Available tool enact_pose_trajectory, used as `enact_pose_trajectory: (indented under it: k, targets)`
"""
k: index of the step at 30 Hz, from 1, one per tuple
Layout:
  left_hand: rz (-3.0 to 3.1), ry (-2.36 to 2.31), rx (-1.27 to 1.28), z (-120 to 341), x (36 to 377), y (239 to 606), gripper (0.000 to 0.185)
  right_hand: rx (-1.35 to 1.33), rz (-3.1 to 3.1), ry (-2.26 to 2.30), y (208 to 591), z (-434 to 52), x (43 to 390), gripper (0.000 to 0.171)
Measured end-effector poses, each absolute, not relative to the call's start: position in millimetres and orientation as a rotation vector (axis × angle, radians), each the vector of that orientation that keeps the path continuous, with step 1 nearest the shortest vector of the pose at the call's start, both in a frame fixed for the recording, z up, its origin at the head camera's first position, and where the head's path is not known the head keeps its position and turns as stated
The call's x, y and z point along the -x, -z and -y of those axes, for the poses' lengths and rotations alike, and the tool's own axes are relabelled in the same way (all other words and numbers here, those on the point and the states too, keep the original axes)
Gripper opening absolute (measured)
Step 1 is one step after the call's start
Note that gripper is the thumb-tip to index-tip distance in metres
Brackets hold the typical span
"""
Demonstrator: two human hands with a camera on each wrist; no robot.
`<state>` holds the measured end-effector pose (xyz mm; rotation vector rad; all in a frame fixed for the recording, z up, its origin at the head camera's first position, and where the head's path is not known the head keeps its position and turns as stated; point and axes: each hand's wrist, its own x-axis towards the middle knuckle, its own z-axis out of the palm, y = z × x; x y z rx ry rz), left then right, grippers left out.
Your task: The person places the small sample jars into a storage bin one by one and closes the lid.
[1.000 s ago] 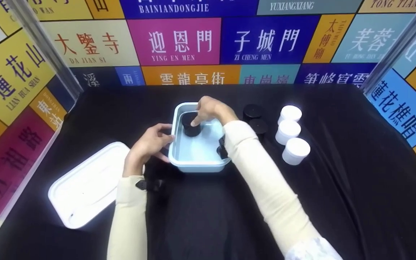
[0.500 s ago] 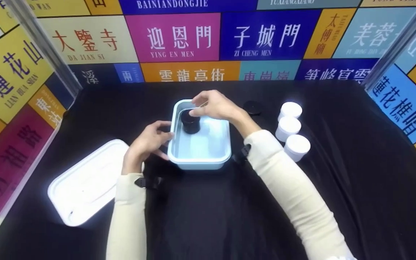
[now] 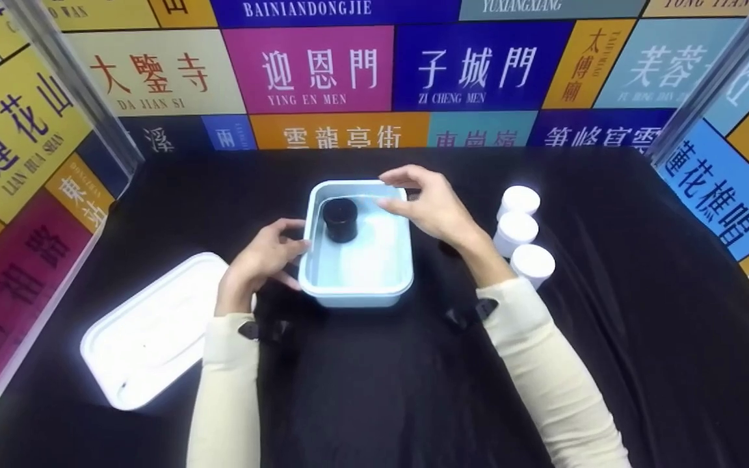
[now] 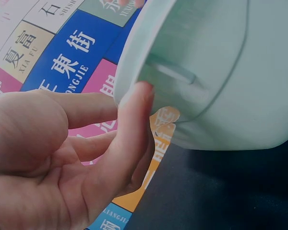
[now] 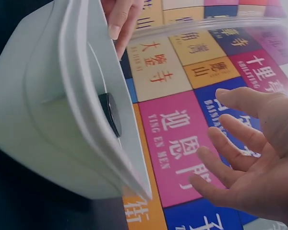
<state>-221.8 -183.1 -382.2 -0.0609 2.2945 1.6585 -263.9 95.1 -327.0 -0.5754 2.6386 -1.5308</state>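
"Standing upright inside the blue box (image 3: 356, 300), the black jar (image 3: 341, 222) lies left of the right hand (image 3: 432, 203)!"

"And that hand?"

"Empty, fingers wide by the right rim (image 3: 409, 247). The left hand (image 3: 265, 253), loosely spread, touches the box's left side: nearer the jar, I'd judge."

"White jars (image 3: 515, 230) right of the right hand, white lid (image 3: 153, 328) left of the left!"

Your left arm (image 3: 226, 390) stretched forward, your left hand (image 3: 265, 257) palm inward, fingers (image 4: 133, 122) spread apart, your right arm (image 3: 553, 370) slanting inward from the right, your right hand (image 3: 430, 201) raised, palm inward, digits loosely spread.
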Motion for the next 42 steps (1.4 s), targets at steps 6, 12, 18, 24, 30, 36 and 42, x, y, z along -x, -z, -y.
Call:
enact_pose_trajectory:
  k: [6, 12, 18, 24, 30, 36, 42]
  targets:
    - [-2.303, -1.640, 0.063, 183.5, 221.2, 382.2, 0.051, 0.596, -2.726, 1.653, 340.1, -120.0, 253.2, 0.044]
    - [-2.291, -1.657, 0.065, 184.3, 221.9, 382.9, 0.052, 0.523, -2.711, 1.782, 354.8, -143.8, 253.7, 0.046]
    - [-2.297, -1.657, 0.056, 183.6, 220.6, 384.4, 0.052, 0.432, -2.693, 1.814, 365.7, -163.1, 261.4, 0.047]
    - [-2.304, -1.646, 0.057, 182.8, 220.7, 384.2, 0.053, 0.342, -2.673, 1.787, 376.6, -179.3, 267.4, 0.054]
    - [-2.296, -1.659, 0.057, 183.8, 221.6, 384.8, 0.053, 0.287, -2.671, 1.714, 388.5, -186.8, 275.0, 0.067]
    - [-2.304, -1.658, 0.058, 184.7, 222.6, 384.9, 0.052, 0.193, -2.729, 1.516, 399.2, -183.7, 278.1, 0.075]
    - [-2.306, -1.661, 0.048, 185.2, 224.2, 385.6, 0.053, 0.101, -2.725, 1.423, 407.0, -180.8, 278.6, 0.083]
